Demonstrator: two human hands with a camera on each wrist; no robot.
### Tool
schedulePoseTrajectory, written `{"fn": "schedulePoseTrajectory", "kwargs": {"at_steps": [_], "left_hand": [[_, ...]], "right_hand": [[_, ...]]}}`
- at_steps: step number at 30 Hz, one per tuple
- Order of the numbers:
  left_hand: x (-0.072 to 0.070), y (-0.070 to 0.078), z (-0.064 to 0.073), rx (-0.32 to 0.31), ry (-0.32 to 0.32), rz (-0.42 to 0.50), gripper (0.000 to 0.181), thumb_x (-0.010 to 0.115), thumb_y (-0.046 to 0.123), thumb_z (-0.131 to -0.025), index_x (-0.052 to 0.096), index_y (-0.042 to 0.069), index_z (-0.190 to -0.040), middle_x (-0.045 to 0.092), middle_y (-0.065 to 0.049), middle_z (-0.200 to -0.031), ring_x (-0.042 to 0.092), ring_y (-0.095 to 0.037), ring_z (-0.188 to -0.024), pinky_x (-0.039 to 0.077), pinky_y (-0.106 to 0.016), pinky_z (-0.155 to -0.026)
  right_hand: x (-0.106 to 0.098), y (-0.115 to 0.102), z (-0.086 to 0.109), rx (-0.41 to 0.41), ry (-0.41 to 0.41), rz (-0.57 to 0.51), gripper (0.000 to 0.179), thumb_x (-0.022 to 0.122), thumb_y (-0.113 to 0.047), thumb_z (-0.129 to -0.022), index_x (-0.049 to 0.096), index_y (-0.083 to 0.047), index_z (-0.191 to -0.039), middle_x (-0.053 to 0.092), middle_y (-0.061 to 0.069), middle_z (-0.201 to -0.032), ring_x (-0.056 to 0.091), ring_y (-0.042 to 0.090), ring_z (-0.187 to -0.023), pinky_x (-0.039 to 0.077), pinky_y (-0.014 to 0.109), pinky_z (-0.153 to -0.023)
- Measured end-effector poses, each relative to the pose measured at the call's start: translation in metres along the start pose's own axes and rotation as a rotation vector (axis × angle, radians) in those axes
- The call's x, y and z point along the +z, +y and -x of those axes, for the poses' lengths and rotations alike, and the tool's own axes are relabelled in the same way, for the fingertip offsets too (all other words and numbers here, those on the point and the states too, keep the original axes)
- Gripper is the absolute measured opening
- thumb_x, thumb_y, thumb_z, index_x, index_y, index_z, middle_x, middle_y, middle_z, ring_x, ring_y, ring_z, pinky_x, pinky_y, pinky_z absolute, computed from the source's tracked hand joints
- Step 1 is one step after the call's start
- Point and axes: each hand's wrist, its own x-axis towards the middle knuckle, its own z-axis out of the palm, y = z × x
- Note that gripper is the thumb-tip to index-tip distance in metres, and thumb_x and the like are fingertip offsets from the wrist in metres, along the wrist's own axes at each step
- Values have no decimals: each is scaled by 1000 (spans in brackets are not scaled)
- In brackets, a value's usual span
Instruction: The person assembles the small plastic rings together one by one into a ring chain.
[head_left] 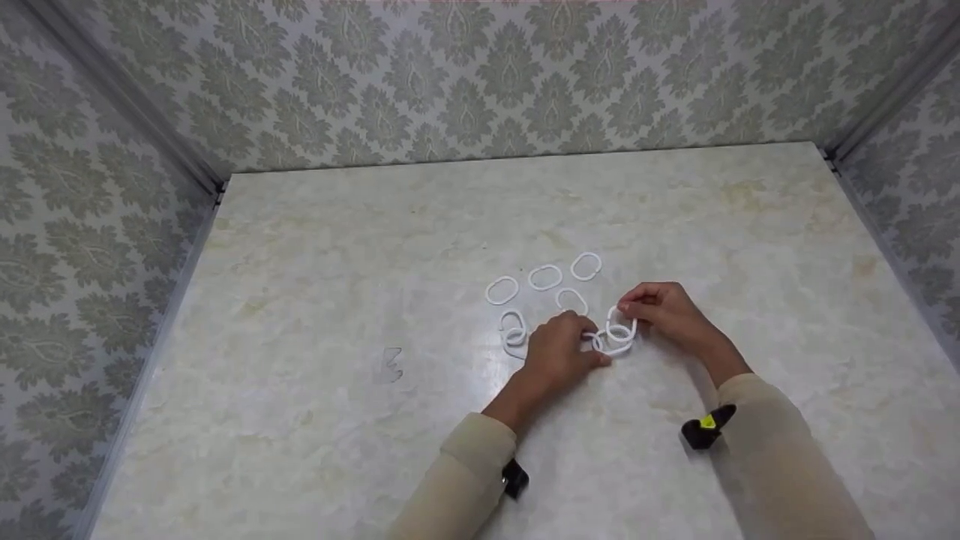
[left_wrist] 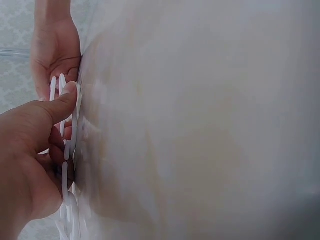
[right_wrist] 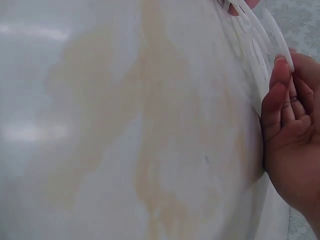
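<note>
White oval plastic links are hooked into a short chain on the table. My right hand [head_left: 671,315] pinches the end link [head_left: 634,328] between thumb and fingers, holding it tilted up. This link passes through a neighbouring link [head_left: 616,351], which lies at my left hand's [head_left: 559,351] thumb and fingertips. In the left wrist view, the left thumb presses on a white link [left_wrist: 74,125] with the fingers curled behind it. Further links [head_left: 513,319] of the chain stick out to the left of that hand, which hides the chain's middle.
Loose white links lie behind the hands: a left one [head_left: 502,290], a middle one [head_left: 545,277] and a right one [head_left: 586,266], with another link [head_left: 571,300] just beyond the left fingers. A thin outlined mark [head_left: 393,364] shows on the marbled table [head_left: 300,300]. Patterned walls [head_left: 465,82] enclose it.
</note>
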Motion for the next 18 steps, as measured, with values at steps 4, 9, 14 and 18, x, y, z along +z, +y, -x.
{"fn": "schedulePoseTrajectory", "kwargs": {"at_steps": [4,9,14,18], "left_hand": [[0,1,0,-11,-6,10,39,87,35,-80,75,16,-112,70,3,-99,64,-13,-90,50,-27,-80],[-1,2,0,-13,-13,19,40,87,34,-79,75,15,-112,71,3,-100,64,-13,-91,50,-27,-80],[-1,2,0,-8,-7,8,40,87,35,-79,75,16,-112,70,3,-99,64,-14,-90,50,-27,-79],[-1,2,1,-5,-1,-5,40,87,36,-79,75,17,-111,70,4,-99,64,-14,-91,50,-28,-80]], "right_hand": [[2,-3,-2,78,-19,31,11,69,-12,-95,72,-3,-99,71,-14,-75,53,1,-57,45,19,-55],[1,-4,-4,107,-32,30,11,67,-11,-96,73,-3,-100,72,-13,-75,53,0,-55,45,18,-54],[-1,-4,-5,119,-40,63,17,67,-12,-96,72,2,-104,71,-14,-74,53,0,-55,46,18,-54],[-1,-4,-6,123,-54,89,22,68,-14,-96,72,4,-107,71,-15,-74,54,0,-56,46,18,-55]]}}
